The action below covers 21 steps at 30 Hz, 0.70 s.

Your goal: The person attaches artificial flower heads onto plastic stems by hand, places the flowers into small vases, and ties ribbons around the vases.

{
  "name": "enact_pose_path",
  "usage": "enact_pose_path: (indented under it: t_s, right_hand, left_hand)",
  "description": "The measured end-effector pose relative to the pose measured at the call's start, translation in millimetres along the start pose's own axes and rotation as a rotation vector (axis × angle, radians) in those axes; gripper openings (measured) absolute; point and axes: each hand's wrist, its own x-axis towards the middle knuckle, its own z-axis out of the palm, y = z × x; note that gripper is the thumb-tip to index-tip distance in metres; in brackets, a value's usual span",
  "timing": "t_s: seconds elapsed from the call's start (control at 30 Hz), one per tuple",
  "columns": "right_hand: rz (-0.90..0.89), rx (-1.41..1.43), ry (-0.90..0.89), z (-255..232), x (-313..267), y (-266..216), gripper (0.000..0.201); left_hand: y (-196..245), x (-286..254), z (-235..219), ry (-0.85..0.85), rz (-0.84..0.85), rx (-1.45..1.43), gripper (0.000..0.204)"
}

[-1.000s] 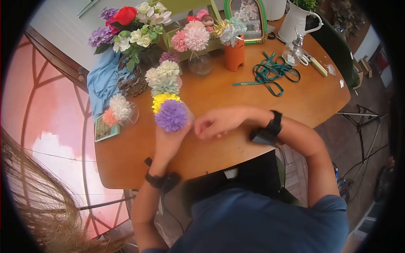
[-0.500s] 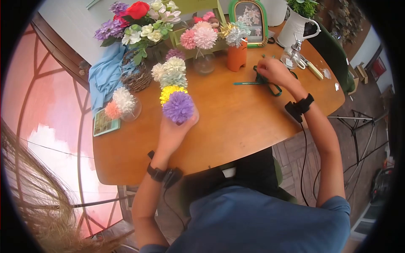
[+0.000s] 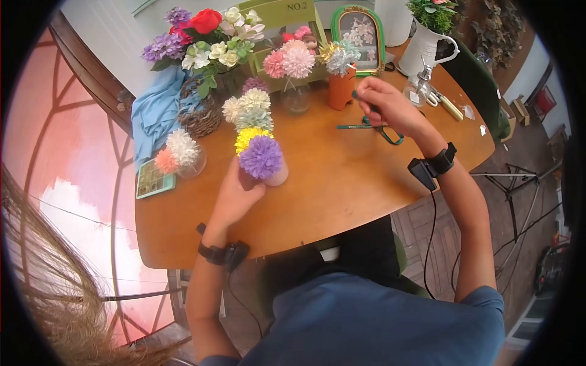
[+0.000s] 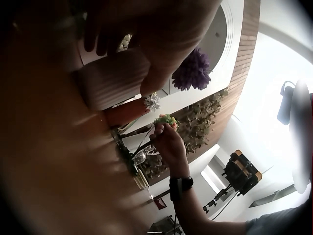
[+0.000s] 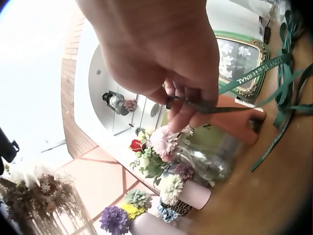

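Observation:
My left hand (image 3: pixel 233 198) grips a pale, ribbed vase (image 4: pixel 115 81) standing on the table. A purple pompom flower (image 3: pixel 260 157) and a yellow flower (image 3: pixel 249 138) top it. Over the table's right side, my right hand (image 3: pixel 390 105) pinches a green ribbon (image 5: pixel 210 108) between thumb and fingers, raised above the wood. White lettering, "LOVE IS ETERNAL", runs along one stretch of it. More ribbon lies in a loose tangle (image 5: pixel 285 93) on the table, mostly hidden behind the hand in the head view.
An orange pot (image 3: pixel 339 91) with small flowers stands behind the right hand. Scissors (image 3: pixel 433 97) and a glass spray bottle (image 3: pixel 419 85) are to its right. Several flower vases, a green picture frame (image 3: pixel 381 39) and a white pitcher (image 3: pixel 421 52) line the back.
My right hand went from beside the vase to the ribbon pile, took hold of the ribbon and raised it. The left hand stays at the vase.

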Motion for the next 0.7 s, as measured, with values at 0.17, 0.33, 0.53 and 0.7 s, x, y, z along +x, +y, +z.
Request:
enact_pose_path:
  t_s: [0.17, 0.33, 0.53, 0.7]
  right_hand:
    - [0.057, -0.119, -0.169, 46, 14, 2, 0.009]
    - [0.074, -0.138, -0.261, 86, 55, 15, 0.009]
    - [0.078, -0.053, -0.395, 123, 91, 17, 0.007]
    - [0.085, -0.062, -0.356, 126, 91, 20, 0.007]
  left_hand:
    - [-13, 12, -35, 0.034, 0.021, 0.133, 0.055]
    - [-5, 48, -35, 0.109, -0.056, 0.154, 0.038]
    - [-11, 81, -26, 0.069, -0.072, -0.124, 0.025]
    - [-14, 86, -35, 0.067, -0.04, -0.094, 0.024]
